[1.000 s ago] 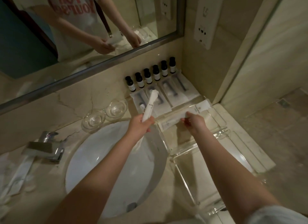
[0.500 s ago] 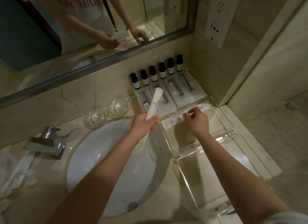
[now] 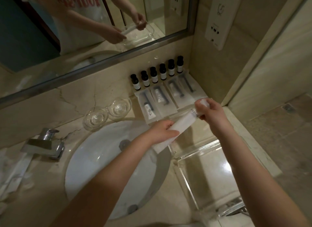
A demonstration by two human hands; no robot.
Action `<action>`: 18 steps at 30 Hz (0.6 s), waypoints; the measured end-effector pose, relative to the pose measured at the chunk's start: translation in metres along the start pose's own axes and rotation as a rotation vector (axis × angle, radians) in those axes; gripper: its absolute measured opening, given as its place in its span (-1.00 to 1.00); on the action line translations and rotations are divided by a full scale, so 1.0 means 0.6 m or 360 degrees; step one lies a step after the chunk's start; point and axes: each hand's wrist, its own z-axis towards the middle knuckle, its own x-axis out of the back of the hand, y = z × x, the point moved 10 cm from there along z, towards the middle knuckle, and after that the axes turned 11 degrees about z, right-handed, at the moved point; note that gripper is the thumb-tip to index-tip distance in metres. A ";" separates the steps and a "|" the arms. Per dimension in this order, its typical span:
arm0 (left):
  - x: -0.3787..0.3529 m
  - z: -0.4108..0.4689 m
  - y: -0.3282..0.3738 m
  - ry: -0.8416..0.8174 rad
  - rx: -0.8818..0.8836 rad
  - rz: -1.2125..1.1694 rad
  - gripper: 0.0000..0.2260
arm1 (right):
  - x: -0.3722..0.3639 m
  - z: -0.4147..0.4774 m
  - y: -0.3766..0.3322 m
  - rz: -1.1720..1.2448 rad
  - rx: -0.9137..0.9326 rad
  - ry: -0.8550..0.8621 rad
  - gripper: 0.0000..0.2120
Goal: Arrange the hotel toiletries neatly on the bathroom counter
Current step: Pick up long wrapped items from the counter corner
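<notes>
A long white sachet (image 3: 183, 124) slants above the counter's right part, between my two hands. My left hand (image 3: 161, 133) grips its lower end over the sink's rim. My right hand (image 3: 211, 112) pinches its upper end. Several small dark-capped bottles (image 3: 154, 77) stand in a row against the back wall. In front of them lie flat white toothbrush kits (image 3: 152, 106), side by side. A clear acrylic tray (image 3: 194, 153) sits on the counter under my right forearm.
Two clear glass dishes (image 3: 96, 118) rest left of the kits. The white sink basin (image 3: 104, 161) fills the middle, with a chrome tap (image 3: 44, 144) at its left. Crumpled wrappers (image 3: 11, 169) lie at the far left. The mirror (image 3: 94, 32) and a wall socket panel (image 3: 219, 22) are behind.
My left hand has tipped its sachet from upright down toward the right. My right hand has left the sachet lying on the counter and taken the tipped sachet's upper end.
</notes>
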 end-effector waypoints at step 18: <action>-0.051 0.092 -0.013 0.0324 -0.0062 0.1116 -0.67 | 0.092 0.039 0.071 -0.1866 0.0148 0.0302 -0.56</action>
